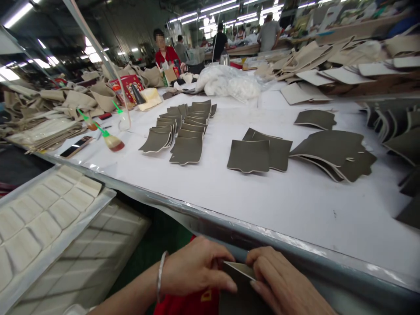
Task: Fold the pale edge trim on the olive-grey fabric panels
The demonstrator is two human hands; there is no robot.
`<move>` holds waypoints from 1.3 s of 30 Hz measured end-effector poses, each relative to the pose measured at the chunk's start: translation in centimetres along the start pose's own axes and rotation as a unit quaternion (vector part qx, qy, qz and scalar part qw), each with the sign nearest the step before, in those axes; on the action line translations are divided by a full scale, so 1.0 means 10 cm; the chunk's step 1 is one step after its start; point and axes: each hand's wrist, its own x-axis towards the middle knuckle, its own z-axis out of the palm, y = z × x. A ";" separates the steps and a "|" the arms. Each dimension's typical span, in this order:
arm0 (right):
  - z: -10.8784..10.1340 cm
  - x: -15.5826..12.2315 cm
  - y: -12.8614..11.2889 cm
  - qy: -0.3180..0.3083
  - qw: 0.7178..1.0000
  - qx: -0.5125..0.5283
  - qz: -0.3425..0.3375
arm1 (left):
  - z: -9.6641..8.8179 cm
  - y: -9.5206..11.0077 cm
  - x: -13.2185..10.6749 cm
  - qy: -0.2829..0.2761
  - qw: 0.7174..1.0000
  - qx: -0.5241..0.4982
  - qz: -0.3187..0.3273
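At six o'clock, the left hand pinches a dark gray piece with thumb and fingers. The right hand pinches its top edge too, fingers curled close together. More gray pieces lie on the white table, eleven to three o'clock. Green-tipped bottles sit at nine; a person in red is at eleven.

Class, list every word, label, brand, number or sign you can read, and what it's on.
"D", apparently: a yellow letter on the red cloth beside the left hand.
Red patterned package: markings too small to read.
No other text is readable.
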 end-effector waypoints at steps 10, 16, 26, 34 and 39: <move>0.00 0.08 -0.02 -0.022 0.994 0.058 0.093 | 0.08 0.00 0.01 0.047 0.998 -0.049 -0.010; 0.00 0.10 -0.05 -0.002 0.997 0.025 0.075 | 0.14 0.02 0.04 0.057 0.998 -0.006 0.009; -0.19 0.09 -0.09 -0.007 0.986 0.091 0.138 | 0.25 0.12 0.09 0.085 0.995 0.037 0.045; -0.26 0.08 -0.08 -0.079 0.993 0.043 0.075 | 0.27 0.07 0.07 0.086 0.991 0.061 0.084; -0.35 -0.05 0.03 -0.108 0.991 0.046 0.070 | 0.27 -0.03 0.03 0.081 0.990 0.083 0.077</move>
